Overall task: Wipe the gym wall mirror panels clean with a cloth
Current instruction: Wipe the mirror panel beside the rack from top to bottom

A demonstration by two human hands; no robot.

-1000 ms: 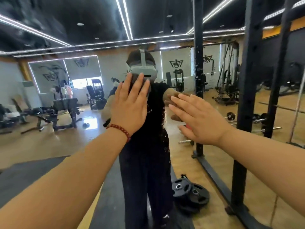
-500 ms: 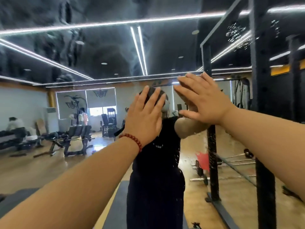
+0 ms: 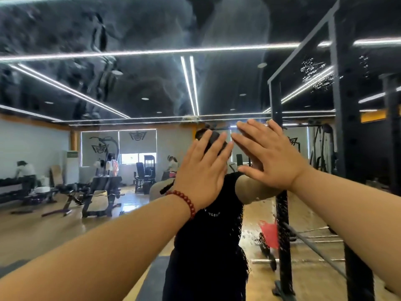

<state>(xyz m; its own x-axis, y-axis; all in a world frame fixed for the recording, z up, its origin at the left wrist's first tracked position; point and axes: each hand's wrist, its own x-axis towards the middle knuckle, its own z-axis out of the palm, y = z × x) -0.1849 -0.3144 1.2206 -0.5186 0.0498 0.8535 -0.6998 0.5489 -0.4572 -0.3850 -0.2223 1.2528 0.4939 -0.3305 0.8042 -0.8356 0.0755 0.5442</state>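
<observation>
Fig. – L hand [image 3: 200, 174] & R hand [image 3: 268, 158]: both held flat, fingers straight, pressed toward mirror panel [image 3: 130, 83] directly ahead | cloth: not visible, cannot be told if under palms | droplets seen lower R of glass | step judged: wiping upper area – even pressure & overlapping strokes advised, streaks to be chased.

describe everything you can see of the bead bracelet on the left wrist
The bead bracelet is a single strand of small, round, glossy dark red beads, material unclear. It sits snugly around the left wrist, just below the left hand, curving across the back of the wrist and down its inner edge; the far side is hidden by the arm. Only skin touches it. The hand above it is raised with its fingers straight, spread toward the mirror.
</observation>
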